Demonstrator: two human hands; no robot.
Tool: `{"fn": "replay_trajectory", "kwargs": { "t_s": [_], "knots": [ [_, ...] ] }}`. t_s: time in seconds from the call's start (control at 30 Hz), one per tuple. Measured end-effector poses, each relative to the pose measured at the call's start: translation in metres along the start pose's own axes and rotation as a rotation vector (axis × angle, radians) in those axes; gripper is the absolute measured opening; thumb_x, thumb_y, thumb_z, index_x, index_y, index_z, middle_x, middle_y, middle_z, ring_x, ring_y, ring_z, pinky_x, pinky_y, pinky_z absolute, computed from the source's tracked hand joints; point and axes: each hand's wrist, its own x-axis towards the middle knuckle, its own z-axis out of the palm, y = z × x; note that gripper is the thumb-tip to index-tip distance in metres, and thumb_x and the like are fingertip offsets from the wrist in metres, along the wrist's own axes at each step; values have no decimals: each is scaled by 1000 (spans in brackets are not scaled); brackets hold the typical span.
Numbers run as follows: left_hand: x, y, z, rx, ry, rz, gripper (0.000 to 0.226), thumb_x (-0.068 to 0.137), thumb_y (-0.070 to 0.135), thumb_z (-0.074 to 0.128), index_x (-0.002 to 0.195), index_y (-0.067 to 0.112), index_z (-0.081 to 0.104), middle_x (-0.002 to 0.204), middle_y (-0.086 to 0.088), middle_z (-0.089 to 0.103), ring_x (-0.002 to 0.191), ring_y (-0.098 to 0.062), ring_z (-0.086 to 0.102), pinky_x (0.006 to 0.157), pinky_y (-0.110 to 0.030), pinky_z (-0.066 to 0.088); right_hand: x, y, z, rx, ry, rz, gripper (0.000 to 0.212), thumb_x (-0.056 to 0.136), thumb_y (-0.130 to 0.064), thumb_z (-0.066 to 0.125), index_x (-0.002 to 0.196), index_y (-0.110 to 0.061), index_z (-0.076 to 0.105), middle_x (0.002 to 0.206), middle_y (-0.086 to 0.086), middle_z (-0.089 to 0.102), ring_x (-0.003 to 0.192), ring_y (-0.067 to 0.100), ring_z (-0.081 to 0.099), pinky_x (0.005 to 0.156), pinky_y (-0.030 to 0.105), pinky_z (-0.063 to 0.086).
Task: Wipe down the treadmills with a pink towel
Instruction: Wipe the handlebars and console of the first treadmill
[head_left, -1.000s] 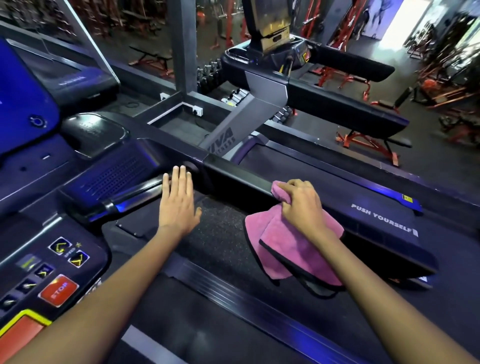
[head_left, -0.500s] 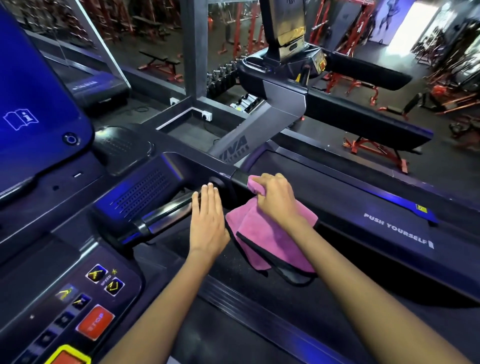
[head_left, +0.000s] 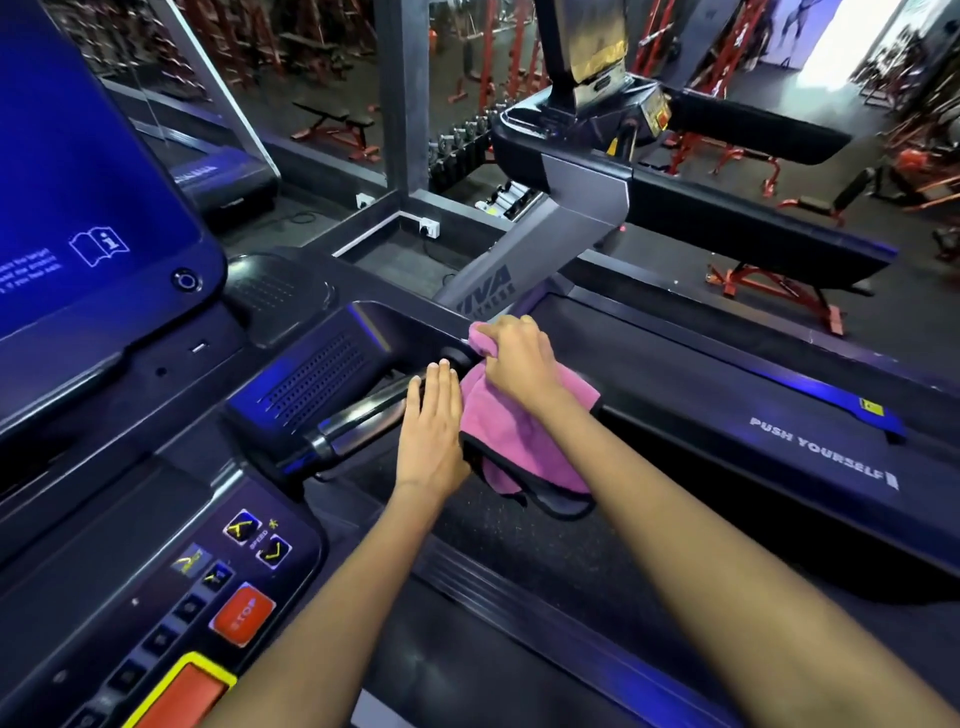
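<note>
Compared with a second ago, the right hand (head_left: 517, 361) has dragged the pink towel (head_left: 511, 431) a good way along the side rail (head_left: 415, 317) toward the console end of the treadmill (head_left: 727, 395). Back then the towel was bunched about midway along that rail; now it sits right up where the rail meets the speaker housing (head_left: 317, 382), by the small round knob (head_left: 454, 358). The right hand's fingers are curled around a bunched fold of the towel, and the rest of the cloth hangs down off the rail's near edge over the belt area.

The left hand (head_left: 434, 421) moved along too. It's flat with fingers straight and together, palm down on the end of the shiny grab bar (head_left: 363, 418), and its outer edge is touching the towel. Earlier there was a clear gap between the two hands.

The view swung as well, so more of the blue screen (head_left: 78, 182) shows at the left edge, and the red STOP button (head_left: 241, 613) now sits lower in view.

Hard to make out: the lower corner of the towel goes dark and I can't tell if that's a black trim or shadow. The right palm covers where the towel actually meets the rail. The screen's text is cut off at the left edge, and the neighbouring treadmill (head_left: 727, 208) is only partly in view.
</note>
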Motion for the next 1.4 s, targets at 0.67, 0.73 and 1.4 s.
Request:
{"fn": "replay_trajectory", "kwargs": {
  "t_s": [0.67,0.73,1.4],
  "knots": [
    [-25,75,-53,-1438,-259,-138,64,82,0,51,143,15,36,139,-6,49,126,-25,47,106,-34,35,-96,60,-44,-152,29,272,31,84,-2,49,111,-15,58,114,10,52,106,29,46,85,38,39],
    [-27,93,-61,-1579,-271,-172,56,86,2,49,139,16,42,130,-5,57,119,-26,53,102,-37,40,-107,70,-50,-150,32,303,30,85,-4,50,112,-15,58,115,10,52,106,28,46,84,37,38],
    [-56,215,-85,-1061,-275,341,52,80,18,72,128,12,53,104,-10,65,88,-18,56,79,-24,43,-234,186,-114,-99,110,575,34,84,-4,49,116,-10,60,114,11,53,105,32,48,84,42,41]
  ]
}}
